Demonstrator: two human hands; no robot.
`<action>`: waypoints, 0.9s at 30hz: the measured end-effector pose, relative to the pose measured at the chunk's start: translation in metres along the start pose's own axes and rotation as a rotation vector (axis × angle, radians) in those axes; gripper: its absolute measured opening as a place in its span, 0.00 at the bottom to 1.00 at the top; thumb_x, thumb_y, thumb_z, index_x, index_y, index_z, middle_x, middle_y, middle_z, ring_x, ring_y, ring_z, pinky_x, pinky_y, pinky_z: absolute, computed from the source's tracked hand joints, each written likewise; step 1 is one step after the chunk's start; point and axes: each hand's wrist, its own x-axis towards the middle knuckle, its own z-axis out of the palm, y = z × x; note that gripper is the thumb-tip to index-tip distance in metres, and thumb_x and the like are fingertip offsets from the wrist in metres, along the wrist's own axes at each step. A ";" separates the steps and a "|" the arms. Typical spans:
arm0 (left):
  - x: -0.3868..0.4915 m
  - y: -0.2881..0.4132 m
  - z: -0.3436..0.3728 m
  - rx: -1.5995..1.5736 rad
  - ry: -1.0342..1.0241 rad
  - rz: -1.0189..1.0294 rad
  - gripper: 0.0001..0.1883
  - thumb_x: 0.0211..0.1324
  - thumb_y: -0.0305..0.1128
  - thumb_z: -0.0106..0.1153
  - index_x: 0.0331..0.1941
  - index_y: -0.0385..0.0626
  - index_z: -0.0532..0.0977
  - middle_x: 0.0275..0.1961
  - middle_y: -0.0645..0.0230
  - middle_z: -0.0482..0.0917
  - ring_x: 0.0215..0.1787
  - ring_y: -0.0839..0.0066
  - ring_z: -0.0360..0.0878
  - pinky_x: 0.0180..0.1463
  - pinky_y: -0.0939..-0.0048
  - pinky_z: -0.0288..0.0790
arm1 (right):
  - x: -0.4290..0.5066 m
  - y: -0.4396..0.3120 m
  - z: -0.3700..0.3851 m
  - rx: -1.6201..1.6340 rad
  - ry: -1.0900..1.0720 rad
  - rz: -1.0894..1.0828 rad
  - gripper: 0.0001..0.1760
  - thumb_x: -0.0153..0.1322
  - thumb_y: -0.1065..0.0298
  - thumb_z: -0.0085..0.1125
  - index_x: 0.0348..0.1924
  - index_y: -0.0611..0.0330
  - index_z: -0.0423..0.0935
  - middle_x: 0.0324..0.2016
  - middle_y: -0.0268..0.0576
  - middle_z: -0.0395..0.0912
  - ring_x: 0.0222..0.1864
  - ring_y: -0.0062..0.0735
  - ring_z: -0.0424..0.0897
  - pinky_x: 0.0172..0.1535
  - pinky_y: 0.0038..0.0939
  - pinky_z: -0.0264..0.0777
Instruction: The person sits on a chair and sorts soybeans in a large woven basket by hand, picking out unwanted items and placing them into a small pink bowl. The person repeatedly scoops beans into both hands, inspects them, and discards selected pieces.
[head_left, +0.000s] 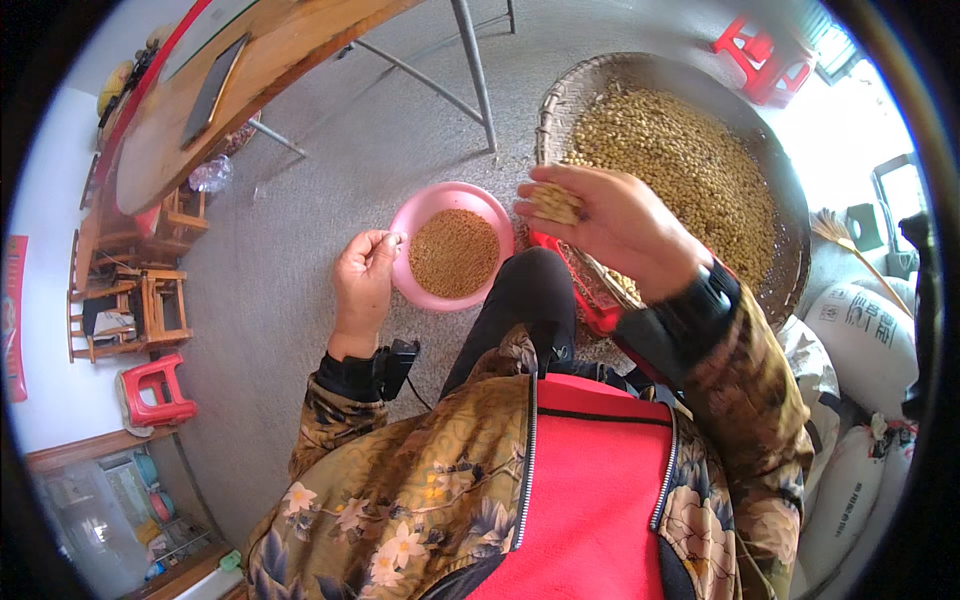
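Note:
My right hand (611, 217) is turned palm up with fingers cupped. A small heap of pale yellow beans (556, 204) lies in it, above the near left rim of a large round woven bamboo tray (550, 127). Many similar beans (675, 165) fill that tray. My left hand (365, 281) is at the left rim of a pink plastic basin (486, 198), thumb and forefinger pinched together. Whether a small bit sits between those fingertips, or whether they touch the rim, I cannot tell. Small brown grains (454, 253) cover the basin's bottom.
Beneath my right forearm is a red plastic container (600, 319), partly hidden. White sacks (855, 330) and a broom (855, 240) stand at right. A wooden table (300, 45) with metal legs is at upper left. Red stools (765, 56) and wooden chairs (161, 307) stand farther out.

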 end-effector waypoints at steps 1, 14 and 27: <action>-0.001 -0.005 -0.005 0.012 0.013 -0.066 0.07 0.67 0.28 0.55 0.40 0.37 0.80 0.35 0.73 0.83 0.37 0.86 0.77 0.43 0.81 0.72 | 0.021 0.013 0.010 0.046 -0.065 -0.048 0.15 0.78 0.67 0.48 0.49 0.74 0.72 0.43 0.49 0.79 0.46 0.32 0.80 0.54 0.30 0.75; -0.002 -0.018 0.024 -0.115 -0.027 -0.048 0.08 0.66 0.29 0.56 0.41 0.37 0.80 0.37 0.69 0.84 0.39 0.83 0.79 0.47 0.80 0.72 | 0.055 0.010 0.007 0.628 0.028 0.166 0.21 0.79 0.61 0.46 0.53 0.73 0.69 0.55 0.59 0.72 0.60 0.48 0.71 0.64 0.41 0.66; 0.007 0.033 0.106 -0.168 -0.304 0.019 0.07 0.69 0.29 0.54 0.40 0.40 0.80 0.38 0.71 0.84 0.38 0.84 0.79 0.46 0.79 0.73 | -0.150 -0.017 -0.146 -0.667 0.331 0.570 0.21 0.71 0.61 0.60 0.51 0.68 0.78 0.38 0.49 0.83 0.40 0.34 0.83 0.42 0.33 0.77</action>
